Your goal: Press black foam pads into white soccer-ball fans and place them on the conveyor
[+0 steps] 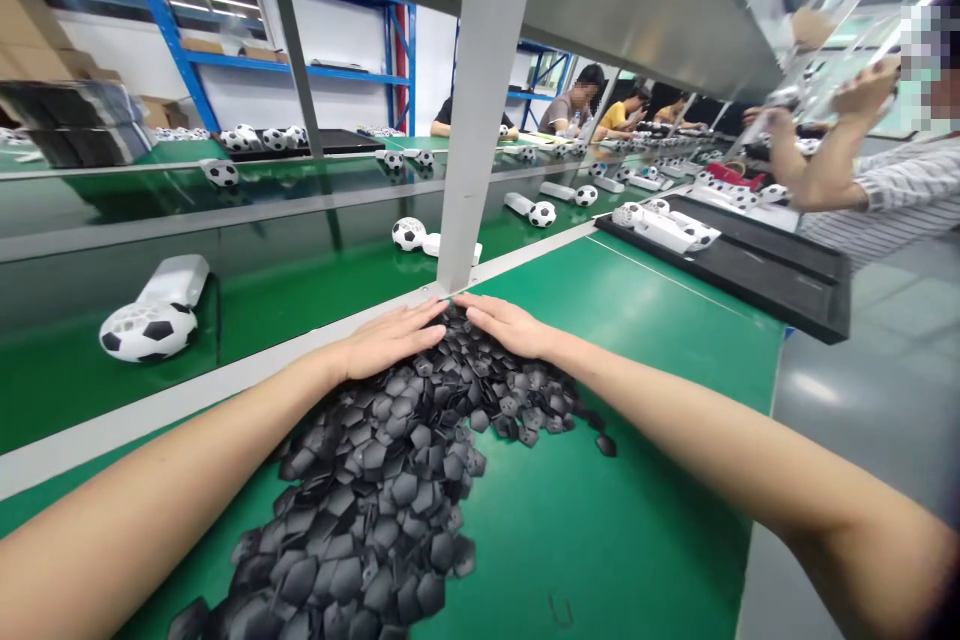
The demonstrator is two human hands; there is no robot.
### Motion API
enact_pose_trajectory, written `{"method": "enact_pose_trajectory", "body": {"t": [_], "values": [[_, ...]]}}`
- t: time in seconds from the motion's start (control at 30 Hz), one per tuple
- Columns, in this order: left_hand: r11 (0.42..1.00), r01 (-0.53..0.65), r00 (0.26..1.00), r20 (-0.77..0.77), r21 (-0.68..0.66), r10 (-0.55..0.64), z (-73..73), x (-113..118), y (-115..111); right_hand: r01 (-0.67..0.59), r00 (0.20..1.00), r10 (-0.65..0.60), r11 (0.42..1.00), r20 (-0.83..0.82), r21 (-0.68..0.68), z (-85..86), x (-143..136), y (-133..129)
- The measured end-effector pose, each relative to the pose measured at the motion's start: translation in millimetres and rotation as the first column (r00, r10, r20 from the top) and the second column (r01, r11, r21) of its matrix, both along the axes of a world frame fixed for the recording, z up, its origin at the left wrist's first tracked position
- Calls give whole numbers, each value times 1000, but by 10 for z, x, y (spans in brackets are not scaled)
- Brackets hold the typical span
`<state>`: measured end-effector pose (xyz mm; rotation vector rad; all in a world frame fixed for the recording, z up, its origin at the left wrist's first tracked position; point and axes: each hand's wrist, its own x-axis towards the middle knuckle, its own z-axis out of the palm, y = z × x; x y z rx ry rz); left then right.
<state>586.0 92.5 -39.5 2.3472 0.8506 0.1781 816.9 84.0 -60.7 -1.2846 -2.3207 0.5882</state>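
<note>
A long pile of black pentagon pieces [397, 480] spreads over the green tabletop [600, 540], from the near left up to the foot of the metal post. At the far end of the pile, my left hand [390, 335] lies along its left edge, fingers stretched out. My right hand [506, 322] rests against the far right side of the pile, fingers extended and pointing toward the post. The fingertips of both hands nearly meet there. Neither hand grips anything. A few loose black pieces [606, 444] lie at the pile's right end.
A metal post [480, 110] rises just beyond my fingertips. Behind the metal rail, a green conveyor [300, 290] carries white units with soccer-ball heads [148, 330]. A black tray [780, 265] holds similar parts at the right. A person in a striped top [900, 195] stands beyond it.
</note>
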Motion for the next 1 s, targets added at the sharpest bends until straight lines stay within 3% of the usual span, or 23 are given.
{"method": "enact_pose_trajectory", "body": {"t": [0.23, 0.47, 0.53, 0.6, 0.67, 0.77, 0.87, 1.0], "values": [[995, 80, 997, 14, -52, -79, 3, 0, 5, -83, 996, 82, 995, -21, -46, 82, -174, -158], [986, 115, 993, 2, -121, -115, 161, -283, -405, -180, 983, 181, 980, 2, -86, 218, -260, -291], [985, 70, 996, 73, -158, -59, 221, -423, -549, -127, 992, 127, 990, -5, -54, 255, -311, -245], [986, -53, 979, 184, -161, 82, 252, -605, -684, -43, 999, 43, 999, -13, 1, 269, -374, -163], [968, -210, 938, 252, -137, 239, 233, -806, -811, 12, 1000, -12, 1000, 4, 26, 252, -445, -79], [945, -326, 937, 127, -25, 326, 133, -1048, -1000, 18, 998, -18, 1000, 67, 2, 202, -559, -32], [967, -214, 974, -41, 136, 221, 30, -1121, -1180, -9, 993, 10, 1000, 116, -14, 201, -673, -140], [958, -163, 985, -20, 238, 172, -30, -1070, -1331, -99, 979, 103, 995, 177, -29, 321, -834, -451]]}}
